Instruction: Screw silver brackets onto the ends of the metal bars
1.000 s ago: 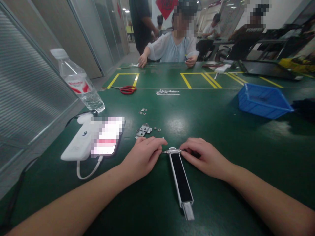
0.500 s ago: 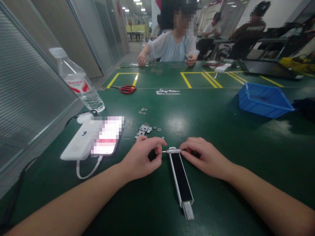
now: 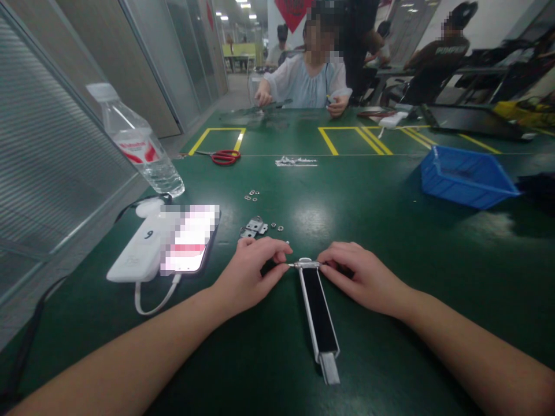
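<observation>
1. Black-faced metal bar [image 3: 321, 312]: on the green table [image 3: 399, 370], directly before the wearer, between the two forearms. Long side runs toward the wearer, slightly slanted; plain silver tongue [image 3: 330, 368] juts from the near end.
2. Silver crosspiece [image 3: 307, 264] sits across the bar's far end. Thin pin [image 3: 292, 265] sticks out of it on the left.
3. Left hand [image 3: 249, 277]: thumb tip at the pin's outer end, forefinger raised above it, a gap between the two. Remaining fingers curl behind, partly hidden.
4. Right hand [image 3: 362, 277]: thumb and forefinger pinched on the crosspiece's right end; other fingers folded, mostly out of sight.
5. Just beyond the left hand: overlapping metal brackets [image 3: 254, 226], two small nuts [image 3: 277, 227] right beside them. Farther out, a loose group of small rings [image 3: 251, 196], then a heap of slim metal parts [image 3: 296, 162].
6. Left side: water bottle [image 3: 141, 144], red-handled scissors [image 3: 225, 157], white power bank [image 3: 141, 245] touching or overlapped by a lit phone [image 3: 193, 242], white cable [image 3: 156, 310] looping near them.
7. Right side: blue bin [image 3: 468, 179].
8. Across the table: seated person in a pale blouse [image 3: 312, 84], a blurred dark strip at one hand [image 3: 263, 95].
</observation>
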Demonstrator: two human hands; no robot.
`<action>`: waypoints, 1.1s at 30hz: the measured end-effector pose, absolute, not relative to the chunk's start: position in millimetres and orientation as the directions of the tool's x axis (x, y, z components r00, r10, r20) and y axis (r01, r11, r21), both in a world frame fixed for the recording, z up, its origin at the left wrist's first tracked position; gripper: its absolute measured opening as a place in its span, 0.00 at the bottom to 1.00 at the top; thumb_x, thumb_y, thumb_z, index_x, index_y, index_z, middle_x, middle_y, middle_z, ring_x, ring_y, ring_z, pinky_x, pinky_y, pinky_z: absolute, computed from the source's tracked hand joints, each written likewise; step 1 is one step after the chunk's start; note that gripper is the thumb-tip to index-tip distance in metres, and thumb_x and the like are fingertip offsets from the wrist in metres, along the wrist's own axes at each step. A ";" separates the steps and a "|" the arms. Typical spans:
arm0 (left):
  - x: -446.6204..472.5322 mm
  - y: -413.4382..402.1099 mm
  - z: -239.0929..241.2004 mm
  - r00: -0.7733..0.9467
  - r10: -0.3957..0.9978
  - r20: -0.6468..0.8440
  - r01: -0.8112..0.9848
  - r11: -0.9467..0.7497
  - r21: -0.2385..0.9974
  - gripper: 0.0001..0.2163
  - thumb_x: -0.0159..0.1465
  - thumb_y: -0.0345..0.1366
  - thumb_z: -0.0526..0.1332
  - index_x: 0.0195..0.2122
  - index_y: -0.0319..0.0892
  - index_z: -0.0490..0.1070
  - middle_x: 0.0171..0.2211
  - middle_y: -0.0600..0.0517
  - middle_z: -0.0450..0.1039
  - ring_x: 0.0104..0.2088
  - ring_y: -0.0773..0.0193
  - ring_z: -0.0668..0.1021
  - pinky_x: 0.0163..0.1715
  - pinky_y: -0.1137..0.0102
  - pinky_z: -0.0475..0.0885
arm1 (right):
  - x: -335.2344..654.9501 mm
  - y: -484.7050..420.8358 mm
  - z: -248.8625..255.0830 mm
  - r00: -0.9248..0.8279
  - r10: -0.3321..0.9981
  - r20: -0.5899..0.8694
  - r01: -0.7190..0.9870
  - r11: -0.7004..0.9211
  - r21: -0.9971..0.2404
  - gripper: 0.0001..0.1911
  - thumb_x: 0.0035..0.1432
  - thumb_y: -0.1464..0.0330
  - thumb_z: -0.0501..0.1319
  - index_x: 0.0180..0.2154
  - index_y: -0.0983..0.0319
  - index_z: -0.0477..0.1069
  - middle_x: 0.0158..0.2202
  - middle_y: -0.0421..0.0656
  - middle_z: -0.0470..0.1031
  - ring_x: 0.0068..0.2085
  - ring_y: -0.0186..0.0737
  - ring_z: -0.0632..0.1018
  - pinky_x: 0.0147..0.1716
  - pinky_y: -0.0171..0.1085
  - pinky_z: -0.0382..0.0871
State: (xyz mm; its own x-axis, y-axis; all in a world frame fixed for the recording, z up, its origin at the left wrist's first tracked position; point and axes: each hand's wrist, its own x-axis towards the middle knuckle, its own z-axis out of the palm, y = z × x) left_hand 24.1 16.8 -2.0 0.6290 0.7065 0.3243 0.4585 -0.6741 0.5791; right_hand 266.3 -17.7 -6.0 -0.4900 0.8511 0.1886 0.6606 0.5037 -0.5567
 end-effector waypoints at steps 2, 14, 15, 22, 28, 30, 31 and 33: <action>24.2 16.9 -2.5 0.617 0.722 0.312 0.478 -0.659 0.580 0.09 0.62 0.30 0.58 0.43 0.44 0.67 0.33 0.55 0.76 0.35 0.63 0.78 0.44 0.60 0.62 | 266.2 -17.8 -6.3 -0.488 0.853 0.187 0.660 0.500 -0.561 0.08 0.65 0.69 0.54 0.38 0.61 0.71 0.28 0.40 0.70 0.32 0.37 0.71 0.35 0.39 0.61; 25.6 17.3 -0.7 0.617 0.730 0.295 0.451 -0.634 0.628 0.07 0.62 0.30 0.57 0.41 0.44 0.68 0.33 0.56 0.78 0.34 0.64 0.79 0.47 0.59 0.61 | 266.3 -18.1 -4.8 -0.486 0.857 0.174 0.677 0.494 -0.546 0.08 0.65 0.68 0.53 0.37 0.61 0.71 0.29 0.41 0.71 0.32 0.37 0.72 0.35 0.40 0.62; 25.5 17.4 -0.5 0.617 0.729 0.297 0.446 -0.635 0.631 0.07 0.62 0.30 0.57 0.41 0.44 0.68 0.33 0.56 0.78 0.34 0.64 0.79 0.47 0.59 0.62 | 266.3 -18.1 -4.9 -0.485 0.857 0.177 0.677 0.496 -0.544 0.08 0.65 0.68 0.53 0.37 0.61 0.71 0.29 0.41 0.71 0.32 0.38 0.72 0.35 0.40 0.62; 25.5 18.5 -0.9 0.626 0.721 0.298 0.431 -0.638 0.638 0.07 0.63 0.27 0.57 0.41 0.43 0.69 0.34 0.54 0.79 0.36 0.63 0.79 0.47 0.57 0.64 | 266.6 -18.4 -8.0 -0.481 0.856 0.191 0.670 0.499 -0.550 0.08 0.65 0.69 0.54 0.38 0.60 0.71 0.29 0.40 0.71 0.32 0.37 0.72 0.35 0.39 0.61; 25.6 19.5 -3.0 0.632 0.713 0.304 0.419 -0.645 0.639 0.08 0.63 0.27 0.57 0.42 0.43 0.69 0.35 0.54 0.79 0.36 0.63 0.79 0.47 0.57 0.64 | 266.1 -19.0 -8.7 -0.477 0.857 0.196 0.666 0.498 -0.556 0.08 0.65 0.69 0.54 0.37 0.60 0.71 0.29 0.40 0.70 0.32 0.37 0.71 0.35 0.39 0.61; 25.6 19.2 -3.0 0.636 0.710 0.301 0.416 -0.645 0.641 0.09 0.63 0.26 0.57 0.42 0.43 0.68 0.35 0.54 0.78 0.36 0.63 0.79 0.47 0.58 0.65 | 266.1 -18.7 -9.1 -0.477 0.857 0.196 0.669 0.498 -0.552 0.08 0.65 0.69 0.53 0.37 0.60 0.71 0.29 0.40 0.71 0.32 0.37 0.71 0.36 0.39 0.61; 25.6 19.0 -2.8 0.638 0.710 0.298 0.417 -0.644 0.642 0.09 0.63 0.26 0.57 0.42 0.43 0.68 0.35 0.54 0.78 0.36 0.63 0.79 0.47 0.58 0.65 | 266.1 -18.5 -9.3 -0.477 0.857 0.195 0.671 0.498 -0.549 0.08 0.65 0.68 0.53 0.37 0.60 0.71 0.29 0.40 0.71 0.32 0.37 0.71 0.36 0.39 0.61; 25.6 18.7 -2.5 0.639 0.713 0.288 0.424 -0.639 0.642 0.09 0.63 0.25 0.57 0.42 0.43 0.68 0.35 0.55 0.78 0.36 0.63 0.78 0.47 0.58 0.65 | 266.2 -18.1 -9.4 -0.476 0.857 0.197 0.674 0.500 -0.543 0.08 0.65 0.68 0.53 0.37 0.60 0.71 0.29 0.40 0.71 0.32 0.37 0.72 0.35 0.39 0.61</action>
State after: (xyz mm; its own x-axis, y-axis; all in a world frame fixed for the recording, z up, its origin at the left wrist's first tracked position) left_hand 25.6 18.7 -2.5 0.6387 0.7134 0.2884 0.4238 -0.6389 0.6420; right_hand 266.2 -18.1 -9.4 -0.4765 0.8568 0.1971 0.6745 0.5000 -0.5432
